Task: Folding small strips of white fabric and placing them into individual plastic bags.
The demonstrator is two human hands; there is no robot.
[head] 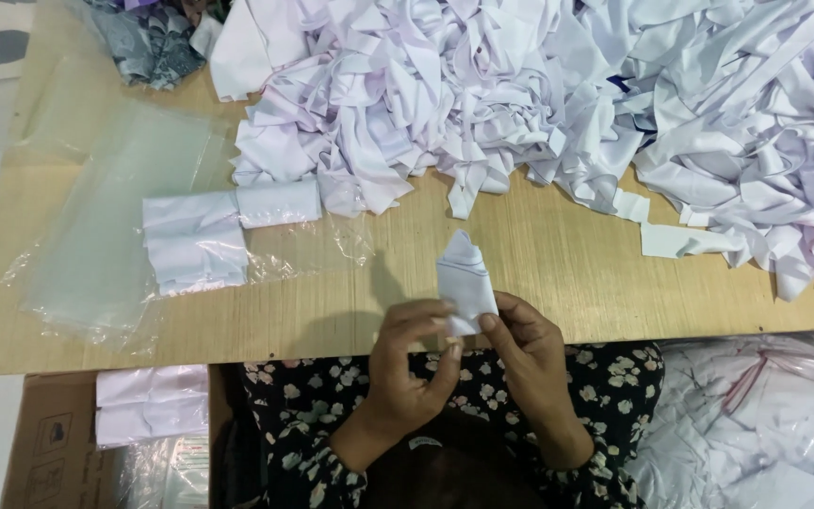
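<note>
A small folded white cloth piece [464,275] stands upright between both hands above the near table edge. My left hand [409,366] pinches its lower edge with thumb and fingers. My right hand [529,351] grips the same lower edge from the right. A large heap of white cloth strips [539,94] covers the far half of the wooden table [558,273]. To the left, a neat stack of folded white pieces [195,240] lies partly inside a clear plastic bag [105,236].
A cardboard box [44,443] with folded white pieces sits below the table at the left. A clear bag of white cloth [765,424] lies at the lower right. Dark patterned fabric [148,42] sits at the far left corner.
</note>
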